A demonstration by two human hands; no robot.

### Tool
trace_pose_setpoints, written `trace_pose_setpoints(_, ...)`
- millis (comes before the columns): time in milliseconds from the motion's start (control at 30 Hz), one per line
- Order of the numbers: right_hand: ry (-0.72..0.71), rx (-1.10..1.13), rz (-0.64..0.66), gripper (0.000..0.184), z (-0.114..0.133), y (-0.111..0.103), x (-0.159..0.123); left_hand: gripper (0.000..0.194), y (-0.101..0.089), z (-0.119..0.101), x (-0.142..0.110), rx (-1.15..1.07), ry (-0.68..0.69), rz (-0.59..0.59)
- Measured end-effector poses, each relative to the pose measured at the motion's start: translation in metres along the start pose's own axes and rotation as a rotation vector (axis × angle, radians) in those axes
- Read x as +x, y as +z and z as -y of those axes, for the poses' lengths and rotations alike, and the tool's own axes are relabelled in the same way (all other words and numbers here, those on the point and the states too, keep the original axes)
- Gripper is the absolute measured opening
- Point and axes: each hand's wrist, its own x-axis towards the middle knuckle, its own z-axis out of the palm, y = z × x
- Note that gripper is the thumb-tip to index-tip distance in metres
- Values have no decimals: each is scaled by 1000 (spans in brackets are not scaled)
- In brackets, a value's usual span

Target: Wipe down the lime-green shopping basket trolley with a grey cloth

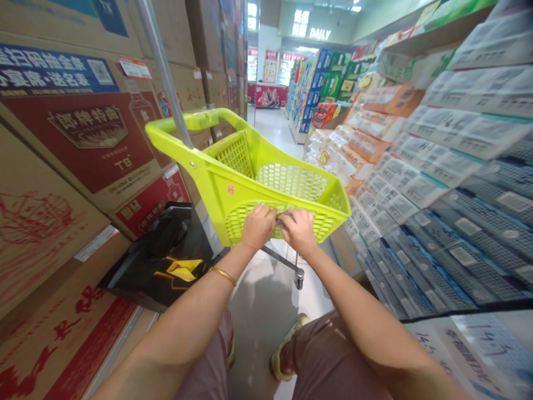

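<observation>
A lime-green plastic shopping cart (200, 166) stands sideways in front of me, with no goods visible in its basket. My left hand (259, 226) is closed in front of the near mesh side, a gold bracelet (224, 274) on its wrist. Beside it, my right hand (300, 228) is closed too, fingers curled toward the left. A small dark strip shows between the two hands, mostly hidden by the fingers; I cannot make out what it is. Whether the knuckles touch the basket is unclear.
Stacked cardboard cartons (100, 139) rise on the left, with a black bag (162, 261) by them. Packaged goods (441, 166) slope up on the right. A metal pole (164, 72) stands by the cart handle. The tiled aisle (275, 125) runs on beyond the cart.
</observation>
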Motion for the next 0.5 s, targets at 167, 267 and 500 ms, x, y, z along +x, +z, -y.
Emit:
trace_pose_setpoints(167,173,9,-203,27,-9,-18,16,26,2,-13,9,7,3,-23)
trace_pose_setpoints(267,183,0,-179,29,-12,-13,17,27,8,-19,15,-3,-41,-2)
trace_pose_setpoints(500,136,-52,38,30,-16,15,-5,29,19,-15,20,-55,-82,22)
